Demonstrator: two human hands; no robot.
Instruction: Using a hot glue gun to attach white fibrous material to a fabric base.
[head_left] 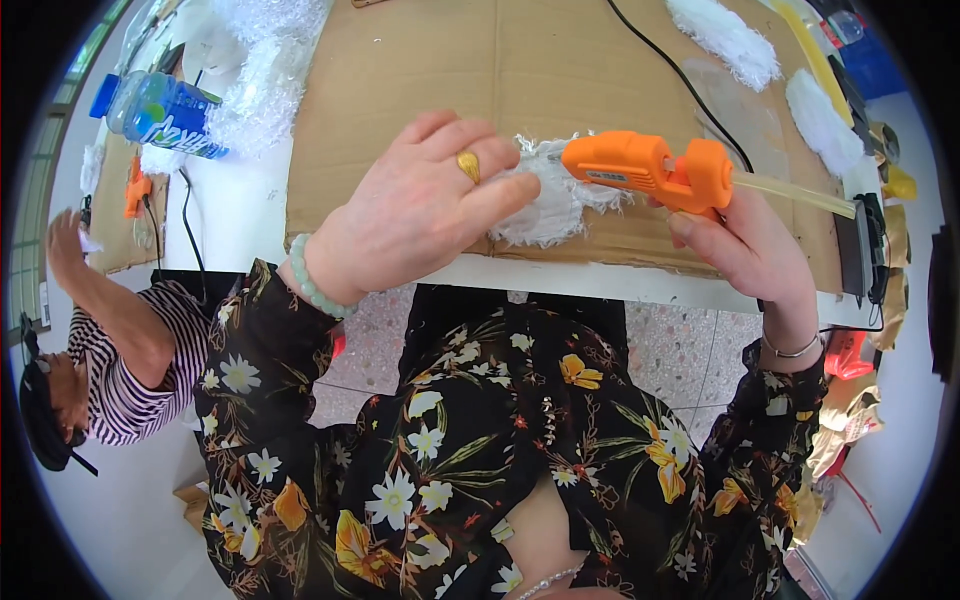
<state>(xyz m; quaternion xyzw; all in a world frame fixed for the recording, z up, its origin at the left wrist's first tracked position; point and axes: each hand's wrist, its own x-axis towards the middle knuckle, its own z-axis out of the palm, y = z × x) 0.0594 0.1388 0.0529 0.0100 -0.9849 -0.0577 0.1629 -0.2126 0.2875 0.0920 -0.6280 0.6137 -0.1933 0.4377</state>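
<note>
My right hand (pixel 745 240) grips an orange hot glue gun (pixel 625 165), with a pale glue stick (pixel 795 192) jutting from its back end. The gun's nozzle points left, over a white frayed fabric piece (pixel 555 212) on the cardboard. My left hand (pixel 420 205), wearing a gold ring and a green bead bracelet, is at the left edge of that piece. Its thumb and fingers are bent together on it; the fingertips are partly hidden. Whether glue is on the fabric cannot be made out.
A brown cardboard sheet (pixel 400 75) covers the white table. Fluffy white pieces (pixel 725 40) lie at the back right, a white fluffy heap (pixel 265 85) at left beside a blue-capped bottle (pixel 165 115). A black cord (pixel 690 85) crosses the cardboard. Another person (pixel 125 345) sits at left near another orange glue gun (pixel 137 188).
</note>
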